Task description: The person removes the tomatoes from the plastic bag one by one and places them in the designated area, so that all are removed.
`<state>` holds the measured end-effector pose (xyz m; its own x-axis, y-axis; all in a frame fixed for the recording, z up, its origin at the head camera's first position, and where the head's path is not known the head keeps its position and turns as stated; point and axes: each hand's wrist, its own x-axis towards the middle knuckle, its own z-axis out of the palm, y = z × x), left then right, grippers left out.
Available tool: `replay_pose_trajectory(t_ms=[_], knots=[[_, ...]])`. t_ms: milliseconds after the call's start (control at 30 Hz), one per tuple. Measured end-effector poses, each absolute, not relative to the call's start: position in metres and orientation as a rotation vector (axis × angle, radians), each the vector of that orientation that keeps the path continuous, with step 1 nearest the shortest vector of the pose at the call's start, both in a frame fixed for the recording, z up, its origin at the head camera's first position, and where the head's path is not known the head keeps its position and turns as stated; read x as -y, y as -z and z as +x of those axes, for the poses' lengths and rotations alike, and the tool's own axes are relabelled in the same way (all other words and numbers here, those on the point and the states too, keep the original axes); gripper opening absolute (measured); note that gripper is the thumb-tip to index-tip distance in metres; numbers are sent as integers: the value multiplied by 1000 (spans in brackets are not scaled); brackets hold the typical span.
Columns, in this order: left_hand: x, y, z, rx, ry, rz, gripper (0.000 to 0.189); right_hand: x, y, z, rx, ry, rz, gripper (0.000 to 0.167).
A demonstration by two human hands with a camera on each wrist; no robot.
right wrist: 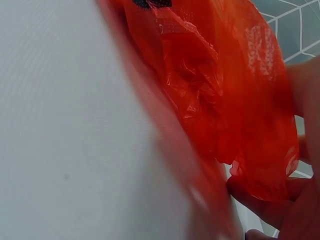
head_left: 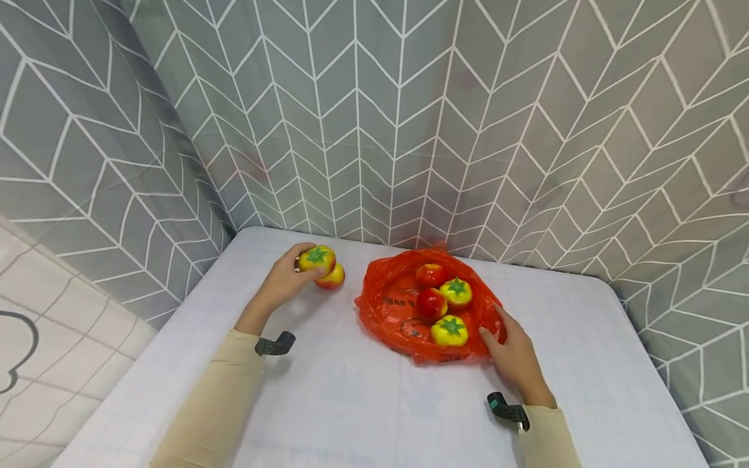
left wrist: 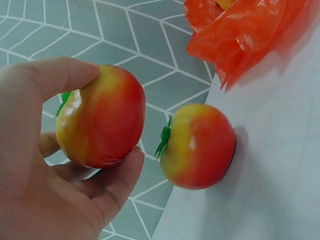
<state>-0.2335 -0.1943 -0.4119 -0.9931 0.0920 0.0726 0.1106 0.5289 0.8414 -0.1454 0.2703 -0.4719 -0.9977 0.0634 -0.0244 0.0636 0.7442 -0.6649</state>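
My left hand (head_left: pixel 285 278) grips a glossy yellow-and-red persimmon (left wrist: pixel 112 122) with a green leafy top, thumb on one side and fingers on the other. Just beyond it, a second persimmon (left wrist: pixel 202 150) rests on the table, apart from the held one in the left wrist view. A red plastic bag (head_left: pixel 379 276) lies spread wide at the mouth, with several similar fruits inside, two showing green star-shaped tops. At the bag's right edge, my right hand (head_left: pixel 516 354) pinches the thin film (right wrist: pixel 265 125) between thumb and fingers. Part of that hand is cut off in the right wrist view.
A white cloth covers the table (head_left: pixel 363 403). Behind it and at both sides hangs a grey curtain (head_left: pixel 374 130) with white zigzag lines. Black wrist cameras, left (head_left: pixel 275 344) and right (head_left: pixel 508 411), sit at the ends of the beige sleeves.
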Motion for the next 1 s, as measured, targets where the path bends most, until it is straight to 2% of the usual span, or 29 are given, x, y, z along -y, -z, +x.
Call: replay_pose_trajectory(t_ms=[1000], knots=[[230,429,-243,2736,1566,-2,72,-269,470,-145,-2913,1121,132,77]])
